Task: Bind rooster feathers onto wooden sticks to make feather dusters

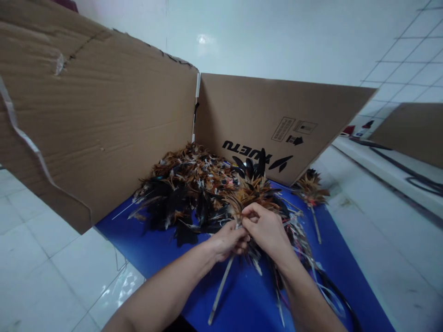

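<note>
My left hand (231, 240) is closed around the thin stick of a feather duster (219, 291), just below its feathers. The stick slants down toward me. Brown and black feathers (254, 191) fan out from its far end. Thumb and forefinger of my right hand (266, 227) are pinched at the base of these feathers, touching my left hand; exactly what lies between the fingertips is hidden. Behind and to the left spreads a large heap of loose brown and black feathers (202, 177).
A blue mat (138, 244) lies under everything. Tall cardboard panels stand at left (114, 124) and back (249, 110). Another feather duster (313, 191) rests at the right edge. Feather stems and pale strips (301, 235) lie beside my right forearm, with a black cord (341, 295) nearby.
</note>
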Available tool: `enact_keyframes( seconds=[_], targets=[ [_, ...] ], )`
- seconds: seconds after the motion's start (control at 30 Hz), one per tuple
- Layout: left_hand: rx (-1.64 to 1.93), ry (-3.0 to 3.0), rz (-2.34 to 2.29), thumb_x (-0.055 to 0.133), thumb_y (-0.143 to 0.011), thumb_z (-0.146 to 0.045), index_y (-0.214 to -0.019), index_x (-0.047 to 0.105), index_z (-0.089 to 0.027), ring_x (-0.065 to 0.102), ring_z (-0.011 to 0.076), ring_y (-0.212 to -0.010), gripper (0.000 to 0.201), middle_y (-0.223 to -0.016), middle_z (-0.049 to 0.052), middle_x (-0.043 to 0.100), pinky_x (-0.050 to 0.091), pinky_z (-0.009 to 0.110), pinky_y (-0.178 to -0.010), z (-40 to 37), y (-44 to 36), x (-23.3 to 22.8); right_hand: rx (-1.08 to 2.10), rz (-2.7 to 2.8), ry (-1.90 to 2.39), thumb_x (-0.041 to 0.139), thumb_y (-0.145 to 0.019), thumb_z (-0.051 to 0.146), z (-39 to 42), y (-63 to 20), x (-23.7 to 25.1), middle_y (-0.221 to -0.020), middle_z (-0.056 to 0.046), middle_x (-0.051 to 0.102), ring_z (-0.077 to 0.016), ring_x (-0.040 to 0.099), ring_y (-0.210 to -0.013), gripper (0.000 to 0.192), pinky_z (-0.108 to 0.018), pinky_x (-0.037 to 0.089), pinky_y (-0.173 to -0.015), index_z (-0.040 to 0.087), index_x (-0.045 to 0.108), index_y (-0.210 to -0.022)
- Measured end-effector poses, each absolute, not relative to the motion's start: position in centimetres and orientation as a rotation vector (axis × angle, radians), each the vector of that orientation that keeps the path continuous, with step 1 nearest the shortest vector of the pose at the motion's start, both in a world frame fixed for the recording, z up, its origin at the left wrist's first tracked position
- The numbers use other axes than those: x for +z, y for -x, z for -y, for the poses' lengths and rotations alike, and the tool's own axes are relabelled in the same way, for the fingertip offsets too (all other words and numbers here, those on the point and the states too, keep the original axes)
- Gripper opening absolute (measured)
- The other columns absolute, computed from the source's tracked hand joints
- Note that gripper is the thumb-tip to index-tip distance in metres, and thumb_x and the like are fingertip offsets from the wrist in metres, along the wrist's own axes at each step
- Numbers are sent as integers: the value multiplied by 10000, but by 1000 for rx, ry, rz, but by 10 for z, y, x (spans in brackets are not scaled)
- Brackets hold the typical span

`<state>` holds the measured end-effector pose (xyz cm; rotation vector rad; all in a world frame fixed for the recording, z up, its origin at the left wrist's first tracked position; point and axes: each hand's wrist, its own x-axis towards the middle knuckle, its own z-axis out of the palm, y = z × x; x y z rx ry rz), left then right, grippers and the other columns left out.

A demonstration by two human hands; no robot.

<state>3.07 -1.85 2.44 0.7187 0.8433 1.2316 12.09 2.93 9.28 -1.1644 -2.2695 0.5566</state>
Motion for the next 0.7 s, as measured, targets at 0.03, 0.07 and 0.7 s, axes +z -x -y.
enact_keyframes(
  seconds=[0.03,0.07,0.7],
  targets=[
    [1233,-716,-850,608,-679,-375,-804,461,-182,299,12,-379,273,-556,-81,377,159,143,-371,19,-31,25,516,2284,1169,487,-651,217,-28,-121,93,-543,25,614,-129,570,-493,90,-229,403,-526,217,573,-678],
    [1233,-714,-855,613,-677,-382,-823,467,-183,302,11,-380,286,-556,-83,378,161,143,-374,19,-30,25,480,2298,1170,484,-658,219,-26,-120,94,-549,23,614,-132,575,-506,92,-231,401,-534,218,573,-679],
    [1208,-728,-883,593,-677,-389,-794,442,-182,292,8,-370,281,-561,-77,407,169,147,-370,20,-30,26,467,2367,1174,487,-644,207,-31,-122,92,-562,20,616,-137,572,-532,120,-230,400,-545,216,595,-696]
  ],
)
